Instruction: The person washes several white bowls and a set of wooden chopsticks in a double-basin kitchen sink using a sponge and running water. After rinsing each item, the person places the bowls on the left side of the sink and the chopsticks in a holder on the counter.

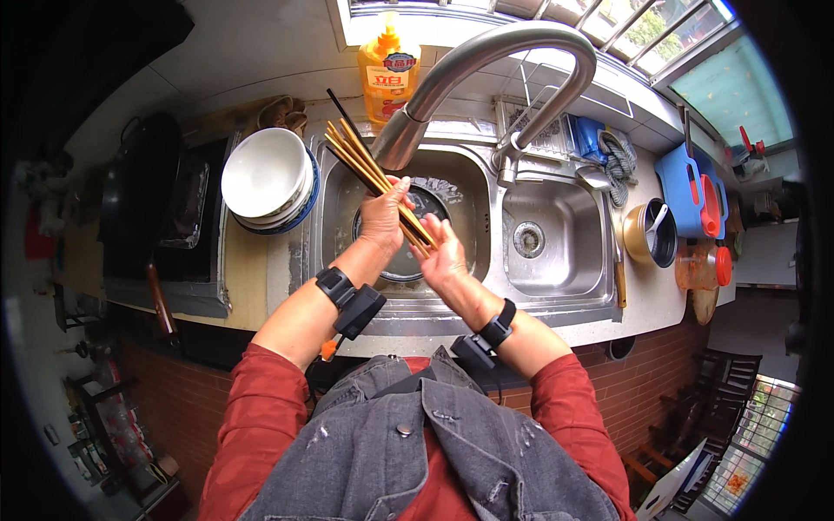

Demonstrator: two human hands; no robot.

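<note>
Head view, looking down at a kitchen counter [248, 286] with a double stainless sink. A bundle of wooden chopsticks [365, 165] is held between both hands above the left basin [460, 187]. The left hand [382, 217] is closed around the bundle from the left, fingers wrapped over the sticks. The right hand [441, 252] lies flat, palm pressed against the lower ends of the sticks, fingers extended rather than curled. The two hands meet on the bundle, with the sticks sandwiched between them. The free ends of the chopsticks fan upward and to the left, toward the back-left corner of the sink, crossing in front of the spout of the curved metal faucet [504, 52]. A dark round pan or strainer [426, 204] sits in the bottom of the left basin beneath the hands.

The right basin [556, 247] shows its drain. On the counter at the left edge of the sink stands a stack of white bowls [265, 174]. A yellow bottle of dish liquid [388, 74] stands at the back edge of the counter, behind the sink. To the right of the sink lie a blue cutting board [678, 187] and a small pot [650, 233] with a utensil in it. Both wrists carry black bands.
</note>
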